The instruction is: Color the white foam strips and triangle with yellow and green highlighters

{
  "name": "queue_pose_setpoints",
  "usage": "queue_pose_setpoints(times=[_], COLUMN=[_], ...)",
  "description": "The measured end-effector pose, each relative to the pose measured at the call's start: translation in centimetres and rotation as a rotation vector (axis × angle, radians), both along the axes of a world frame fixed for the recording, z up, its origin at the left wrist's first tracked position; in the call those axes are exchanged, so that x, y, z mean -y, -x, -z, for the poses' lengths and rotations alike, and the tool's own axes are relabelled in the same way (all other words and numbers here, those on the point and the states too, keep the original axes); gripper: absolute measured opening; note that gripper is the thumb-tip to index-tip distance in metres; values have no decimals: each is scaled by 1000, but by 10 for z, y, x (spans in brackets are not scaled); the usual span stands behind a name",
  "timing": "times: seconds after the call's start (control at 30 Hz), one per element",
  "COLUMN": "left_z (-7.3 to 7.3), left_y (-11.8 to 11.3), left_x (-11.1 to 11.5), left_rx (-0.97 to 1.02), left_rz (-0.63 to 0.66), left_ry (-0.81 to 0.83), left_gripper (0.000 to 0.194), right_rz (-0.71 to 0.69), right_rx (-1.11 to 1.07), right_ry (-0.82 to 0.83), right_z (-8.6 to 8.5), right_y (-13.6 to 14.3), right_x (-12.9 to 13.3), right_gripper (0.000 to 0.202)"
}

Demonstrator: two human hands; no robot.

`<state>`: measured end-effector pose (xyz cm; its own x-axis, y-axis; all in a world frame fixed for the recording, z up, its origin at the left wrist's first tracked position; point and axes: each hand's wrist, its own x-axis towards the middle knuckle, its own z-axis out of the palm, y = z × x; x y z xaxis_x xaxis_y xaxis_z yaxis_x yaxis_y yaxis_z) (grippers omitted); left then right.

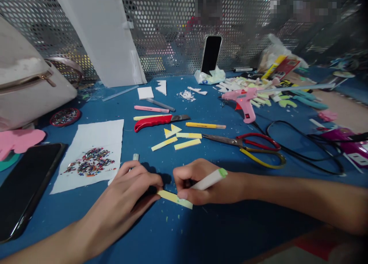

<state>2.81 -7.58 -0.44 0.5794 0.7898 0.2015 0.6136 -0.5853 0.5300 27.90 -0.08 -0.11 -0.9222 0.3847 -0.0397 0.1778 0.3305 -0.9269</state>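
Observation:
My left hand (135,191) pinches one end of a pale yellow strip (172,198) that lies on the blue table. My right hand (204,183) is closed around a white marker with a green end (209,179), its lower tip hidden by the fingers at the strip's other end. A greyish cap (136,156) shows just beyond my left knuckles. Farther up lie more yellow strips (188,144), small yellow triangles (172,131), a red utility knife (155,122) with its blade out, and scissors (238,141) with red and yellow handles.
At left are a white sheet with glitter bits (94,128), a black phone (25,187) and a bag (25,80). A pink glue gun (243,101), its black cable (301,162) and a pile of foam scraps (235,84) lie right. Another phone (212,55) stands upright behind.

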Motion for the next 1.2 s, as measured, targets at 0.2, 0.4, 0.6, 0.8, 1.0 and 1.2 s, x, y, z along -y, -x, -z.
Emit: queue_pose_setpoints(times=[0.2, 0.4, 0.6, 0.8, 1.0, 1.2], left_z=[0, -1, 0, -1, -2, -2], left_y=[0, 1, -1, -1, -1, -2], left_x=[-1, -1, 0, 0, 0, 0], left_rx=[-8, -14, -10, -2, 16, 21], left_rz=[6, 6, 0, 2, -10, -21], left_ry=[3, -4, -3, 2, -3, -10], left_gripper=[14, 16, 13, 17, 13, 12], right_rz=[44, -6, -28, 7, 35, 16], right_rx=[-3, -29, -41, -41, -73, -88], right_ry=[-9, 9, -19, -10, 33, 31], right_z=[-2, -2, -1, -2, 1, 0], right_y=[0, -1, -1, -1, -1, -2], right_x=[2, 0, 0, 1, 2, 2], right_gripper=[29, 36, 38, 38, 39, 41])
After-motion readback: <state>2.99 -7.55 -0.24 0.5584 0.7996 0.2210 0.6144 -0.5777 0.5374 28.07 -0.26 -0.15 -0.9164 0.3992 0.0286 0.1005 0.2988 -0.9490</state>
